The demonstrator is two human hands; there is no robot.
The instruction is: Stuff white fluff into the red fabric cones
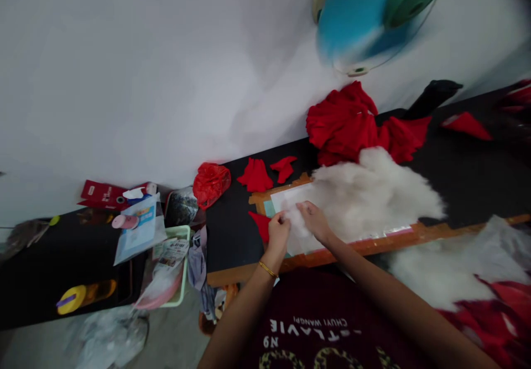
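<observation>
So, both hands are pinched up pretty narrow right now. The left hand (279, 228) has its fingers curled in with the thumb close against them, and the right hand (312, 221) has thumb and fingertips nearly together. Between them is a little tuft of white fluff (297, 224), gripped from both sides over the near part of a pale sheet (285, 196). Can't really tell how tight the grip is, tbh.

Just right of the hands is a big pile of fluff (373, 195), with a heap of red fabric (342, 123) on its far side. A red scrap (260, 226) pokes out left of the left hand, and two small red pieces (255, 176) lie farther back. All that's on a black table (230, 233) with a brown strip along the near edge.

Room-wise, there's a blurry blue fan (352, 20) up by the white wall (145, 70). Over left, a pale green basket (185, 266) sits beside another dark table (25, 289) with a yellow-lidded bottle (77, 299) on it.
</observation>
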